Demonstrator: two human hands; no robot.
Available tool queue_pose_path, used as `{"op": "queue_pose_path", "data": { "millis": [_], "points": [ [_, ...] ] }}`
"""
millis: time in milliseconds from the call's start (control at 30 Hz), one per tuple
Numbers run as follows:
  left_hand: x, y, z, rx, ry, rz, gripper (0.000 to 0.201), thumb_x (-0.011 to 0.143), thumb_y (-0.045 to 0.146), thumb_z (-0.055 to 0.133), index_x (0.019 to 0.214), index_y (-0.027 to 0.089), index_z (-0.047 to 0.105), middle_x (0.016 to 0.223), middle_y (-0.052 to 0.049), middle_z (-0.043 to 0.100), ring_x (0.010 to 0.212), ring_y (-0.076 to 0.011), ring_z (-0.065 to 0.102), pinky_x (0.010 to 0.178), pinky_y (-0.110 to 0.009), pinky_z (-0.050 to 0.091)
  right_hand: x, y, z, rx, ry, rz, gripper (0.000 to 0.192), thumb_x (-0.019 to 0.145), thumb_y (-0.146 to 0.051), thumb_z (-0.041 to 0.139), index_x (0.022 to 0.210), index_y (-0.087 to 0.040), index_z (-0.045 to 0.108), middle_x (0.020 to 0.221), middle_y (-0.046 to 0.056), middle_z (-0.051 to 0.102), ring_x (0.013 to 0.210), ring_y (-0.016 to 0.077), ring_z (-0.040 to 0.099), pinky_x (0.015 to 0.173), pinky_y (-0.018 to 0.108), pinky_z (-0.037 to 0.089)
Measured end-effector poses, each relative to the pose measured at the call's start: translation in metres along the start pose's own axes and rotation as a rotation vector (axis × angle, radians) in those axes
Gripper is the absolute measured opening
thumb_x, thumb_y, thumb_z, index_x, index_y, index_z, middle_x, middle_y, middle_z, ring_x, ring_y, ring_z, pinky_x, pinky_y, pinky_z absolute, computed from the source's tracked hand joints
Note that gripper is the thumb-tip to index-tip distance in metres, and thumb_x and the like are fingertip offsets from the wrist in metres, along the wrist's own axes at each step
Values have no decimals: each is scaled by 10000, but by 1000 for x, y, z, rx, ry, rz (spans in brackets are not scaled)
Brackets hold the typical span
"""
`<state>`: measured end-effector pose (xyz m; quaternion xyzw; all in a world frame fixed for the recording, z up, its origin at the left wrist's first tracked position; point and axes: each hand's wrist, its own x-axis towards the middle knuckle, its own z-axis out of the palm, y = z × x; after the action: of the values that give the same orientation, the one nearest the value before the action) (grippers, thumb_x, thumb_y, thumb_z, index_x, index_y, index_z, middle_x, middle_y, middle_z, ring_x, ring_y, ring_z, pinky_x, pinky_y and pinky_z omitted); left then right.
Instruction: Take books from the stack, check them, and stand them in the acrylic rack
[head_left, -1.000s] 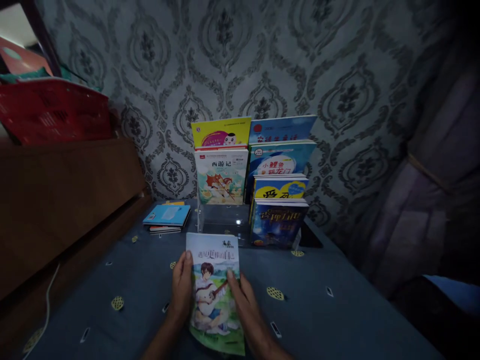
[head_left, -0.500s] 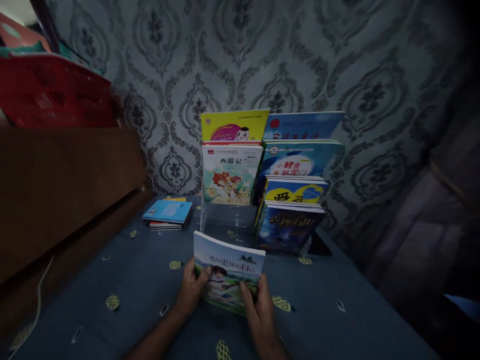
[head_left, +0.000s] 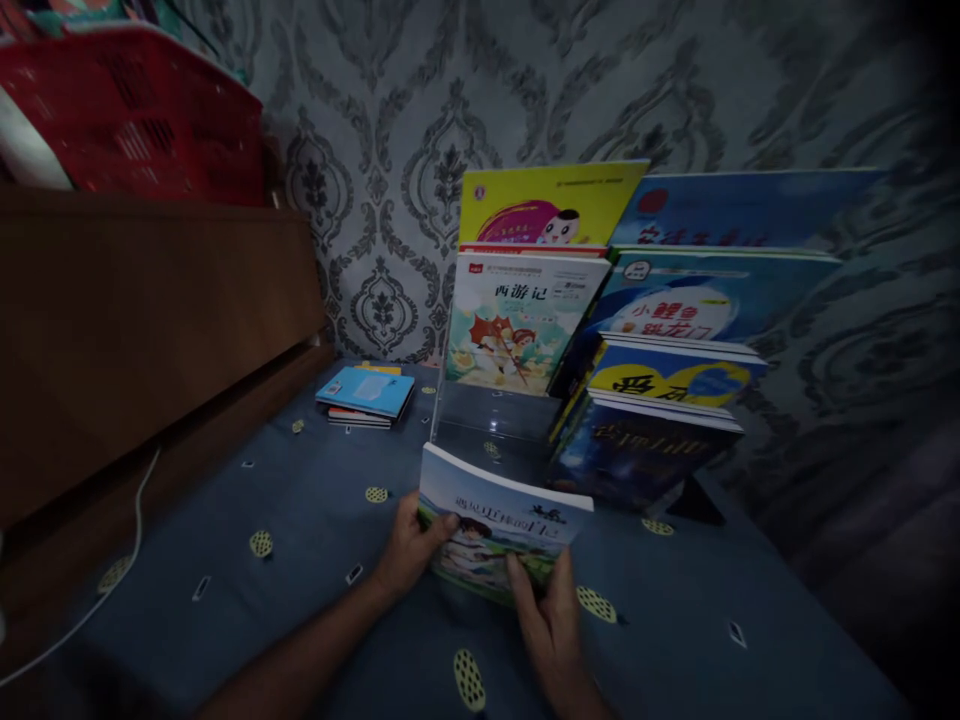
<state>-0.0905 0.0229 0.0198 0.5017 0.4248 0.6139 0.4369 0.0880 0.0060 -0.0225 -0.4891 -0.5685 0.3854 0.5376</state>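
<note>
Between both hands I hold a paperback book [head_left: 499, 530] with a pale blue and green cover, its front tilted up towards me. My left hand [head_left: 412, 545] grips its left edge, thumb on the cover. My right hand [head_left: 546, 610] is closed on the lower right edge, thumb also in front. Just beyond stands a clear tiered book rack [head_left: 480, 425] filled with upright books. A white-covered book [head_left: 525, 330] and a yellow book [head_left: 551, 200] are on its left side. On its right are a teal book [head_left: 712, 290], a blue-and-yellow book [head_left: 675, 375] and a dark blue book [head_left: 637, 450].
A small stack of books topped by a light blue one [head_left: 367, 390] lies left of the rack. A brown wooden cabinet [head_left: 150, 330] runs along the left, bearing a red plastic basket [head_left: 150, 120]. A white cable [head_left: 135, 540] trails beside it. Patterned wallpaper [head_left: 382, 300] backs the blue cloth [head_left: 315, 520].
The view has turned left and come closer, so the rack and stack appear further right and higher. The book stays in both hands, now nearer the rack's lower front in the picture.
</note>
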Motion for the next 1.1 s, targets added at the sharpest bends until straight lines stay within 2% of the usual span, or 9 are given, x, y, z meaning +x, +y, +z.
{"op": "queue_pose_path", "data": {
  "millis": [133, 333, 500, 733, 900, 1100],
  "points": [
    [1, 0, -1, -5, -17, 19, 634, 708, 768, 687, 851, 151, 715, 771, -54, 714, 776, -207, 653, 735, -292, 539, 0, -8, 3, -30, 35, -27, 713, 848, -617, 627, 1406, -202, 468, 1248, 156, 663, 1182, 327, 610, 1074, 493, 457],
    [0, -2, -2, -19, 21, 0, 707, 686, 839, 639, 840, 151, 695, 766, -48, 694, 762, -195, 631, 728, -287, 519, -2, -2, 3, -33, -3, -69, 758, 848, -566, 636, 1466, -183, 421, 1283, 168, 650, 1224, 339, 591, 1081, 506, 454],
    [1, 1, -2, -25, -37, -21, 722, 676, 865, 621, 822, 160, 685, 745, -41, 689, 753, -197, 630, 734, -296, 516, -1, 3, 2, -35, -5, -143, 765, 870, -502, 634, 1501, -161, 368, 1336, 165, 619, 1284, 325, 559, 1106, 508, 434],
    [2, 5, -4, -33, -87, 42, 696, 720, 842, 605, 828, 160, 699, 757, -41, 689, 754, -185, 626, 723, -278, 508, 0, 13, 2, -28, -16, -190, 787, 870, -462, 648, 1526, -147, 347, 1314, 182, 635, 1228, 338, 601, 1045, 493, 490],
    [0, 6, -5, -24, -29, -30, 724, 664, 873, 619, 825, 170, 692, 783, -41, 700, 793, -202, 635, 744, -290, 523, -1, 11, 1, -16, -49, -205, 782, 871, -440, 644, 1529, -154, 334, 1300, 175, 639, 1179, 321, 630, 981, 453, 541],
    [1, 2, -5, -6, -49, -31, 736, 669, 882, 600, 828, 170, 692, 800, -47, 714, 785, -207, 641, 750, -301, 518, -1, 6, 0, -36, -49, -199, 697, 864, -409, 638, 1469, -166, 392, 1247, 168, 653, 1130, 316, 648, 942, 452, 562]
  ]
}}
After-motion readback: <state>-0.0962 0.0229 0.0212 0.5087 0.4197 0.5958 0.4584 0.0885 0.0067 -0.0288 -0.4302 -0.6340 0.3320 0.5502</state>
